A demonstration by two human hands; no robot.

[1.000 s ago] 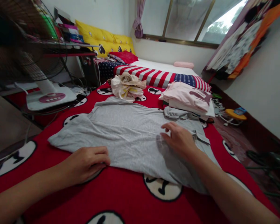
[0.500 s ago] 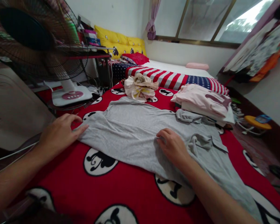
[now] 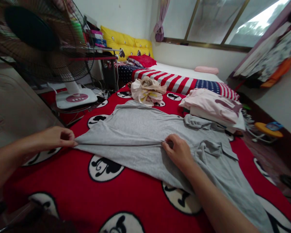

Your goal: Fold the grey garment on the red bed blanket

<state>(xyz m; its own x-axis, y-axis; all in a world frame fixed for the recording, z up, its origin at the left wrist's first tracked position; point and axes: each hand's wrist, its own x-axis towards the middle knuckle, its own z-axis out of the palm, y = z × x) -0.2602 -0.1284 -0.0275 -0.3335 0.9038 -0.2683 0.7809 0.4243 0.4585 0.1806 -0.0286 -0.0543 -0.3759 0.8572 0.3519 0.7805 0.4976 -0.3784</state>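
A grey shirt (image 3: 135, 126) lies spread over the red patterned blanket (image 3: 70, 174), its collar and button placket toward the right. My left hand (image 3: 63, 137) pinches the shirt's edge at its left end and pulls the cloth into a point. Around the middle of the shirt, my right hand (image 3: 178, 149) pinches the fabric between thumb and fingers. A taut, straight crease runs between the two hands. Loose folds gather beside my right forearm, which covers part of the shirt.
A folded pile of pink and white clothes (image 3: 212, 106) lies at the back right. Behind the shirt sits a crumpled cream cloth (image 3: 147, 90). An electric fan (image 3: 75, 97) stands at the left, and a yellow stool (image 3: 268, 129) at the right.
My left hand has closed on the shirt's left edge and moved left and down, drawing the cloth taut. My right hand stays in about the same place, with a crease now running to it.
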